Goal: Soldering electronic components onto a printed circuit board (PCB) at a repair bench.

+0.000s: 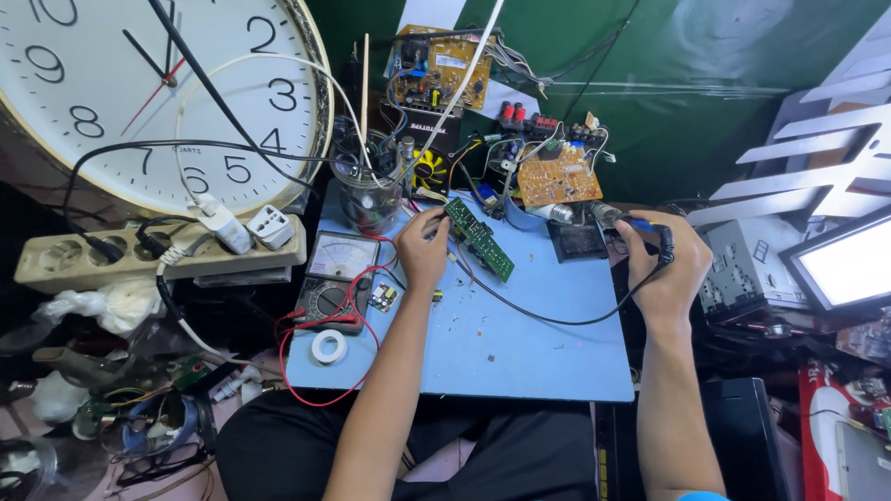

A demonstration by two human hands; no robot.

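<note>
Pinching green circuit board by edge, left hand closed; light, stiff, fragile. Right hand at 3 o'clock, fisted round soldering iron.

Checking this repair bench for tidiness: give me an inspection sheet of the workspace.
Surface: blue mat, small specks on it.
Job's things: green circuit board, tilted; soldering iron.
Clutter: multimeter, solder roll, jar of tools.
Grips: left hand holds the board; right hand holds the iron.
Cables: black cord across the mat; red lead.
Surroundings: wall clock, power strip, orange boards.
</note>
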